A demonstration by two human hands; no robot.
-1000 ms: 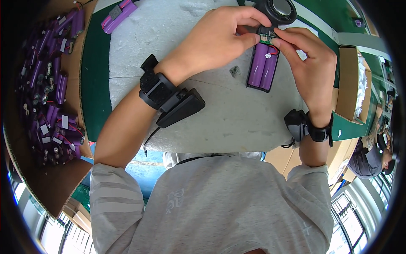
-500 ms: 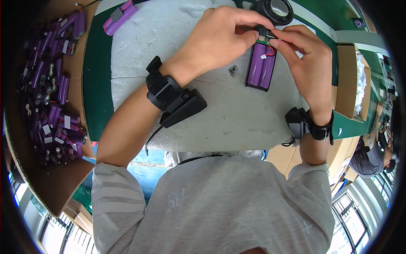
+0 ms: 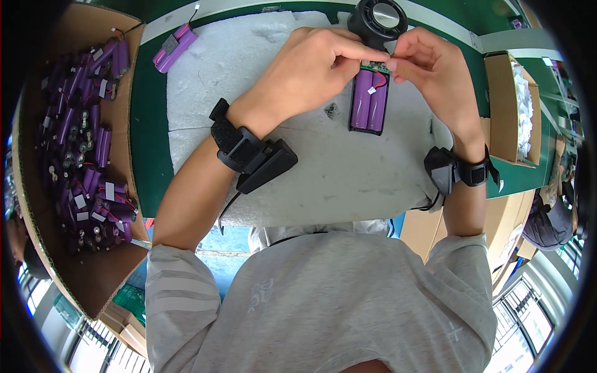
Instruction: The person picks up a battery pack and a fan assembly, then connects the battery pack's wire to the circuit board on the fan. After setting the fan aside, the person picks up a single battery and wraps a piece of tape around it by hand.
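Note:
A black handheld fan (image 3: 377, 26) lies on the foam-covered work surface with its round head away from me. Its handle is open and holds a purple two-cell battery pack (image 3: 368, 102) with a red wire and a small white plug. Above the cells sits a green circuit board (image 3: 377, 65), partly covered by my fingers. My left hand (image 3: 305, 71) grips the fan at its neck, thumb beside the board. The thumb and forefinger of my right hand (image 3: 436, 78) are pinched together at the board's right edge; what they hold, if anything, is too small to make out.
At left, a deep cardboard box (image 3: 127, 143) holds many purple battery packs. Another purple battery pack (image 3: 176, 48) lies at the foam's far left corner. A smaller cardboard box (image 3: 502, 105) with white pieces stands at right. Both my wrists wear black strapped devices (image 3: 264, 161).
The fan and both hands appear shifted slightly left in the picture. My right fingers have drawn together at the board's right edge, and the fan head shows more fully.

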